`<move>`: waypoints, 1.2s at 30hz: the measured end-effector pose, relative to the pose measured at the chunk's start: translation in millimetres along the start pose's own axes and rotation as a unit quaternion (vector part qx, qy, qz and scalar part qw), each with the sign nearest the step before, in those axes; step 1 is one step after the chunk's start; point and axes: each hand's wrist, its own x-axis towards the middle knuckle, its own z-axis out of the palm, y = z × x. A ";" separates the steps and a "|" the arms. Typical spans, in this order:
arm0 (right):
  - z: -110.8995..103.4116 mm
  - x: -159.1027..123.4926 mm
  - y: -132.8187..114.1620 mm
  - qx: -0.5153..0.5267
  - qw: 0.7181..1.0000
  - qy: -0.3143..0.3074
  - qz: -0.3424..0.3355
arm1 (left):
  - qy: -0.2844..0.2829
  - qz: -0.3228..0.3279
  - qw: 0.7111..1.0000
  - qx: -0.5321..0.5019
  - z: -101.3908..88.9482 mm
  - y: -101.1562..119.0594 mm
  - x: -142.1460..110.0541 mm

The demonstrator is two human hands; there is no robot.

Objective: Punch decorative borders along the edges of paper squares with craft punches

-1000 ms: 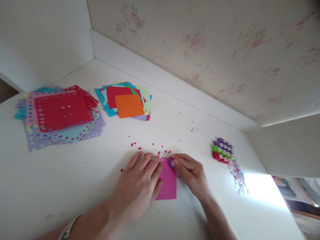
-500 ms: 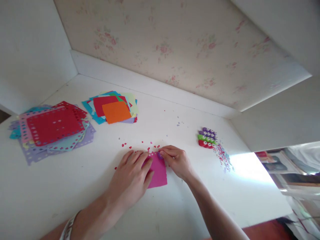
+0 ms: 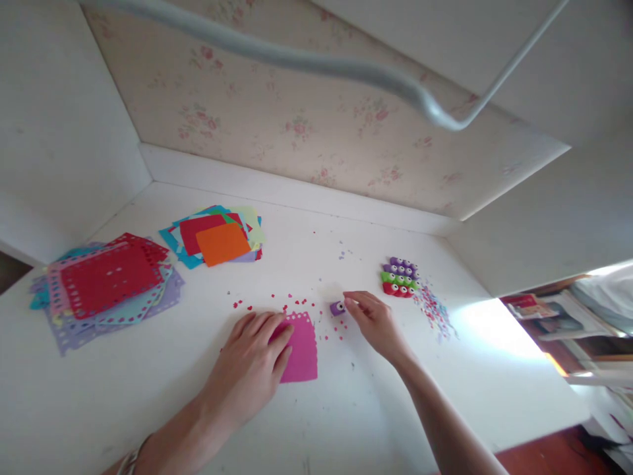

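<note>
A pink sheet of paper (image 3: 302,353) with a row of small punched holes along its top edge lies on the white table. Flat over its left side rests my left hand (image 3: 254,359), fingers stretched out, pressing it down. Just right of the sheet sits a small purple craft punch (image 3: 337,308) with a white and black button. My right hand (image 3: 373,320) is beside the punch, its thumb and fingertips close to the punch's right side; I cannot tell if they touch it. Tiny red and pink cutouts (image 3: 289,307) lie scattered around the paper.
Several purple, green and red punches (image 3: 400,277) stand in rows at the right, beside a heap of confetti (image 3: 435,310). A stack of coloured paper (image 3: 222,244) and a pile of punched sheets (image 3: 111,280) lie at the left. A pale bar (image 3: 297,61) crosses the top.
My right hand has moved right, away from the paper; the purple punch is off the sheet and on the table. The view has tilted up, bringing the bar into sight.
</note>
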 end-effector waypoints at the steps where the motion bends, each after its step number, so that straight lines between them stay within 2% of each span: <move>1: -1.0 -1.2 -0.6 -0.009 1.000 0.002 -0.007 | 0.001 0.005 1.000 0.003 0.9 -0.3 -0.4; 6: 3.5 -3.8 -5.5 -0.020 0.998 -0.003 -0.051 | 0.012 0.030 0.999 0.037 7.6 -4.3 -1.9; 9: -4.1 0.1 -3.9 0.003 0.998 -0.026 -0.061 | 0.019 0.039 0.997 0.057 12.0 -8.0 -0.7; 11: -19.3 7.6 2.0 0.015 0.998 -0.033 -0.049 | 0.025 0.037 0.997 0.063 14.2 -9.8 0.4; 13: -41.9 20.8 13.7 -0.014 1.000 -0.006 -0.025 | 0.028 0.035 0.997 0.066 16.1 -11.0 1.3; 14: -55.0 29.5 21.8 -0.062 0.998 0.019 -0.009 | 0.028 0.035 0.997 0.068 17.0 -11.5 1.6; 18: -103.7 71.6 63.1 -0.148 0.985 0.086 0.032 | 0.028 0.034 0.996 0.071 20.7 -13.4 2.6; 21: -122.1 97.6 90.7 -0.201 0.974 0.091 0.042 | 0.042 0.035 0.996 0.072 21.9 -13.9 3.5; 26: -118.5 118.9 114.4 -0.257 0.964 0.056 0.033 | 0.051 0.036 0.996 0.069 20.1 -12.5 4.0; 31: -113.8 124.7 118.8 -0.281 0.960 0.009 0.011 | 0.032 0.023 0.997 0.070 19.2 -11.7 3.4; 36: -121.0 119.6 107.5 -0.286 0.957 0.043 -0.001 | 0.020 0.018 0.998 0.060 16.5 -9.8 3.4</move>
